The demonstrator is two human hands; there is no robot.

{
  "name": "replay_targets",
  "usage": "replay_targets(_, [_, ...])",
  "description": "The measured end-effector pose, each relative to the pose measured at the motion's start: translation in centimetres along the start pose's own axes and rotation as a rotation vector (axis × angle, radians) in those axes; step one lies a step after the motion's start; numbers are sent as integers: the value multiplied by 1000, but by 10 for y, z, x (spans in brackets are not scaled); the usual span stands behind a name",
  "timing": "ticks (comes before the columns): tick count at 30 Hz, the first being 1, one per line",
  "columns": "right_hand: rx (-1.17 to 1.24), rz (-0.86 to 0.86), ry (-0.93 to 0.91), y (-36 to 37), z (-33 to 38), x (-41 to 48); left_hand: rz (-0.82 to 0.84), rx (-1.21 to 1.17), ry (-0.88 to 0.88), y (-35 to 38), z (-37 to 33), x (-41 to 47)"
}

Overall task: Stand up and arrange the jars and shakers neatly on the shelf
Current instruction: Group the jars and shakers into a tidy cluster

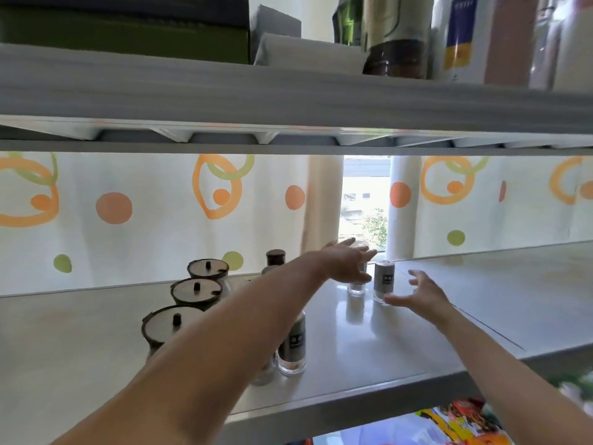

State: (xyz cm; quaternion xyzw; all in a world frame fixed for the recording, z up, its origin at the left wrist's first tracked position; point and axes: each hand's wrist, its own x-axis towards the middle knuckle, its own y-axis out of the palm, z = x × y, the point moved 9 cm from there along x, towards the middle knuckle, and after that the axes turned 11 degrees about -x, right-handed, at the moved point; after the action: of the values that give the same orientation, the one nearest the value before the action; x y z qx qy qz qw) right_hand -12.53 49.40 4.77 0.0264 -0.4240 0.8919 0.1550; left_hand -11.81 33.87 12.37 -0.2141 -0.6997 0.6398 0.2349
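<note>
On the grey shelf [417, 342] three round jars with dark knobbed lids stand in a line: near [170, 326], middle [195, 292], far [208, 268]. A dark-capped bottle [275, 257] stands behind my left arm. A labelled glass shaker [293, 345] stands upright by my left forearm, another partly hidden beside it. Farther back, a grey shaker [384, 281] stands upright next to a clear shaker [356, 287] that my left hand [346, 261] partly covers, fingers spread. My right hand [417, 293] hovers open just right of the grey shaker, thumb near its base.
An upper shelf [288, 97] hangs close overhead, loaded with boxes and bottles. A dotted curtain [128, 213] backs the shelf, with a window gap [364, 203] behind the shakers. Colourful packages [455, 422] lie below the shelf's front edge.
</note>
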Motion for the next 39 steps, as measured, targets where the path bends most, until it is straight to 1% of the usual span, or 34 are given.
replay_targets(7, [103, -27, -21, 24, -11, 20, 23, -6, -7, 21, -10, 34])
replay_targets(13, [127, -103, -84, 25, -1, 27, 50, -27, -29, 32, -13, 47])
replay_targets(17, [153, -161, -105, 19, 2, 26, 9, -38, -3, 26, -20, 43])
replay_targets(21, [135, -154, -111, 19, 6, 22, -26, -21, -31, 18, -18, 36])
replay_targets(25, [93, -127, -98, 22, 13, 16, -8, 13, -45, 16, -13, 25])
replay_targets(30, [27, -93, -129, 21, 39, 3, -6, 48, -13, 5, -11, -1])
replay_targets(34, [37, -90, -147, 15, 66, -4, -53, -32, -39, -13, 1, -21])
replay_targets(39, [37, -114, -229, -6, 120, -16, -159, -169, -7, -57, 14, -50])
